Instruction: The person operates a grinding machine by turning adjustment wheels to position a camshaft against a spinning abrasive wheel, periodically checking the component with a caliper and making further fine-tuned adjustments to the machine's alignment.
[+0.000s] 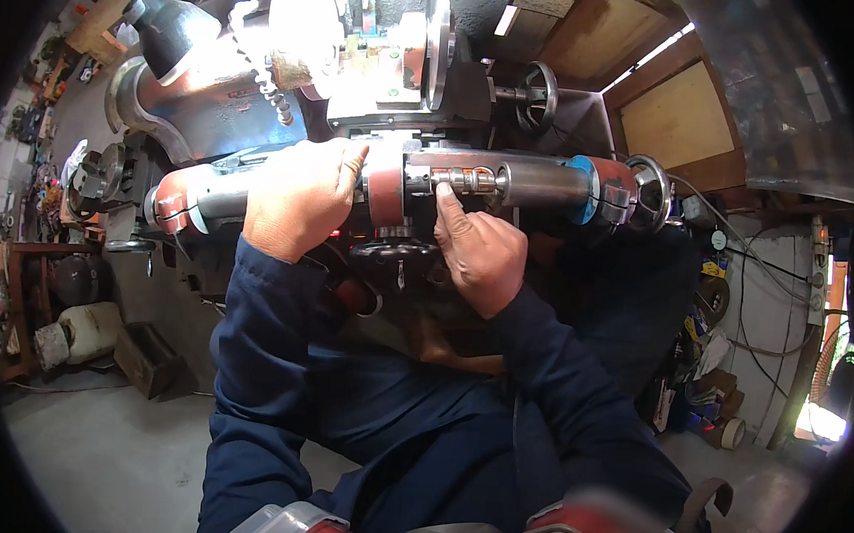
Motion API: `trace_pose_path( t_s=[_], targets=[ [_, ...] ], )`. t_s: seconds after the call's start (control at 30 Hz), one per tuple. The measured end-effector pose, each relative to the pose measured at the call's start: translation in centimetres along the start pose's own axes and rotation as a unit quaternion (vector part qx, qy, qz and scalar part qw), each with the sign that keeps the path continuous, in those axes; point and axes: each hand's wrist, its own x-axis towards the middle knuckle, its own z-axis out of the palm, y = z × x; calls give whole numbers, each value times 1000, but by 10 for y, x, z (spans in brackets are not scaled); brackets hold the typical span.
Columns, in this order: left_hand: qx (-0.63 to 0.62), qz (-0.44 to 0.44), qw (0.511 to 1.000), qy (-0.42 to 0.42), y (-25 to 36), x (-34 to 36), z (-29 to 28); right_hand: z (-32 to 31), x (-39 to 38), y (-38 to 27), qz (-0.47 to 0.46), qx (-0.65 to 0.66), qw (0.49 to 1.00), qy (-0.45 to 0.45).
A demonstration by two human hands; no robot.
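A horizontal steel cylinder [225, 193] with red-painted clamps runs across the machine in front of me. My left hand [296, 202] wraps over it just left of the middle red bracket [387, 187]; its fingers bend out of sight on the far side, thumb against the near side of the bracket. To the right, a short stepped shaft [475, 181], shiny and copper-toned, sits between a dark collar [417, 179] and a thicker steel barrel [545, 186]. My right hand [482, 255] points with the index fingertip touching the shaft's left end, other fingers curled in.
Below the bracket is a black handwheel [395, 250]; another handwheel [651, 192] stands at the right end. A lamp [170, 34] and a segmented coolant hose [262, 69] hang at upper left. On the floor at left lie a metal box [148, 359] and a cream-coloured tank [91, 333].
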Motion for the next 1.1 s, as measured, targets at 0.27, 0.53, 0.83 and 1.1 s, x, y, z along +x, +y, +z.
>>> trace_pose_path(
  t_s=[0.27, 0.53, 0.83, 1.1],
  targets=[
    [91, -31, 995, 41, 8, -10, 7, -21, 13, -12, 65, -40, 996, -47],
    [46, 13, 987, 153, 6, -17, 19, -30, 19, -23, 155, -56, 970, -178],
    [41, 15, 986, 163, 8, -19, 17, -26, 8, -28, 205, -50, 943, -256],
    [37, 1, 988, 149, 8, -21, 18, -24, 5, -26, 186, -73, 941, -274]
  ],
)
